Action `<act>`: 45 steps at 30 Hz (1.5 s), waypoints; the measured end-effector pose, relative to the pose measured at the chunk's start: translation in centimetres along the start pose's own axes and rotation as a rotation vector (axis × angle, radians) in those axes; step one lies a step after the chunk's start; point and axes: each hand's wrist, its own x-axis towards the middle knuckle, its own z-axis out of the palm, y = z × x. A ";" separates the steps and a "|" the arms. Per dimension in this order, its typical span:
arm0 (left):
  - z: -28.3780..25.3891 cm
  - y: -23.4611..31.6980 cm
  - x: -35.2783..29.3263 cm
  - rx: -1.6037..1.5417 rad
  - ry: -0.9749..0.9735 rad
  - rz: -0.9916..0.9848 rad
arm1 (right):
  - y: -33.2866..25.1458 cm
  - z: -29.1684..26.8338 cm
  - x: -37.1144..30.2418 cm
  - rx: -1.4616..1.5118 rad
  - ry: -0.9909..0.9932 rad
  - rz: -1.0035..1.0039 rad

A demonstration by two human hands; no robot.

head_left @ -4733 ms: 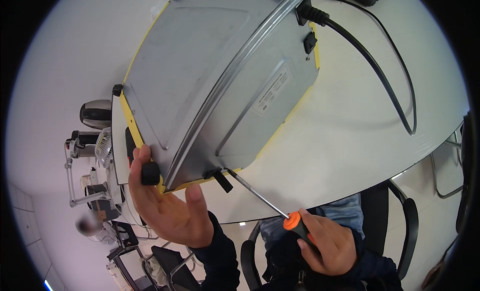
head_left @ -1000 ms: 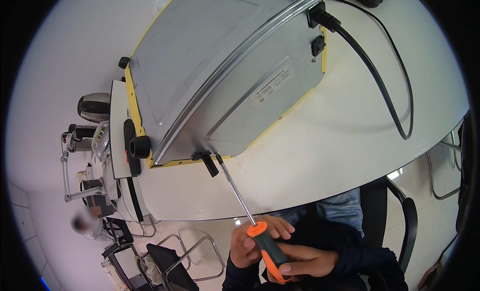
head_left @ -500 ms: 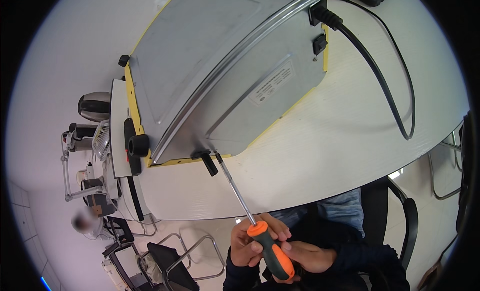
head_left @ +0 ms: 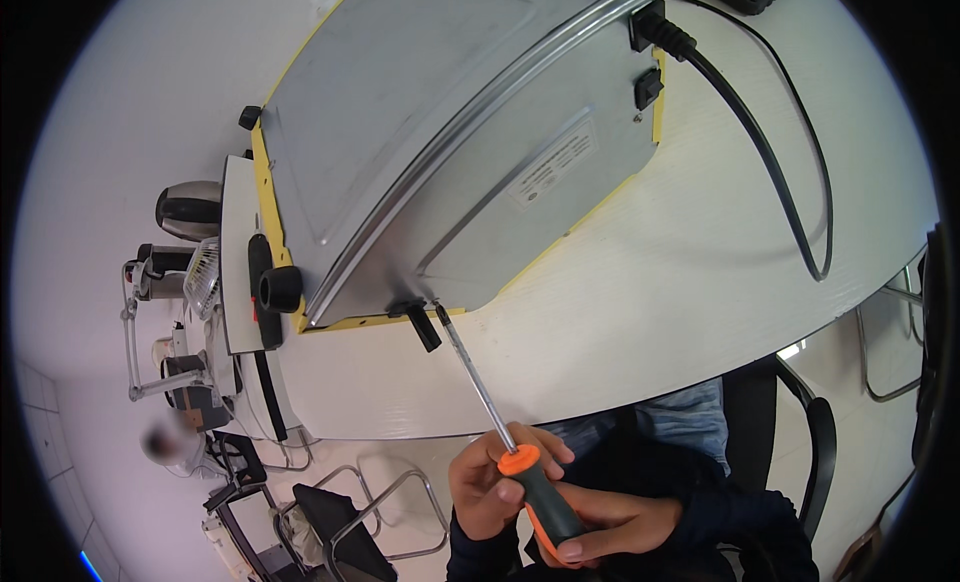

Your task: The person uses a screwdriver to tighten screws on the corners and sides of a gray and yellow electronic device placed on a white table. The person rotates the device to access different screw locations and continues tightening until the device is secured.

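Note:
A screwdriver point(head_left: 543, 497) with a dark green and orange handle slants from my lap up to a grey metal case point(head_left: 530, 212). Its tip meets a small screw at the case's lower edge, beside a black plastic stub point(head_left: 425, 328). My left hand point(head_left: 485, 487) is closed around the top of the handle, by the orange collar, with its index finger behind the shaft. Lower down, my right hand point(head_left: 630, 522) pinches the handle's butt end between thumb and fingers. The case has yellow edges and lies tilted on the white table point(head_left: 640, 312).
A thick black power cord point(head_left: 755, 147) runs from the case's socket and loops over the table at right. Black feet point(head_left: 280, 290) stick out at the case's left. A black tool point(head_left: 262, 282) lies beyond them. A chair point(head_left: 345, 532) stands at lower left.
The screwdriver handle has turned, so its dark green side now faces up where an orange panel showed. My right hand has shifted down toward the butt end. The tip stays at the screw.

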 end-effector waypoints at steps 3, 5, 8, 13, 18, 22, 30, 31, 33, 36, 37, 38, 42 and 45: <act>-1.0 -0.6 0.3 -0.139 -0.174 0.049 | 0.7 -0.4 -0.2 0.204 -0.126 0.017; -0.7 -1.4 0.3 -0.224 -0.269 0.108 | 0.9 -0.3 -0.2 0.244 -0.169 0.014; -0.9 -1.7 0.2 -0.332 -0.340 0.036 | 1.1 -0.6 -0.1 0.287 -0.237 0.003; -0.8 -1.8 0.2 -0.309 -0.278 0.033 | 2.0 -0.8 0.1 0.461 -0.228 0.026; -0.9 -1.6 0.3 -0.106 -0.187 0.062 | 1.9 -1.0 0.4 0.387 -0.152 0.001; -0.9 -1.5 0.2 -0.065 -0.126 0.062 | 1.4 -0.9 0.6 0.083 -0.018 -0.003; -1.3 -0.5 0.1 -0.008 -0.046 0.032 | 0.8 -0.8 0.6 0.028 0.057 0.030; -1.3 -0.5 0.1 0.022 -0.027 0.040 | 0.8 -0.8 0.6 0.052 0.066 0.029; -1.2 -0.4 0.0 0.082 0.012 0.055 | 0.7 -0.7 0.7 0.060 0.092 0.012; -0.4 0.3 0.3 0.314 0.128 0.027 | 0.7 -0.4 0.8 0.008 0.130 -0.018; -0.4 0.3 0.3 0.315 0.127 0.028 | 0.4 -0.2 0.9 -0.013 0.137 -0.019; -0.3 0.3 0.3 0.315 0.125 0.028 | 0.3 -0.1 0.9 -0.034 0.144 -0.020; -0.9 -0.2 -0.4 0.108 0.032 0.050 | 0.8 -0.5 0.9 0.057 0.052 -0.014; -0.3 -0.8 -0.1 0.125 -0.042 0.112 | 1.2 -0.6 1.1 0.175 -0.020 -0.042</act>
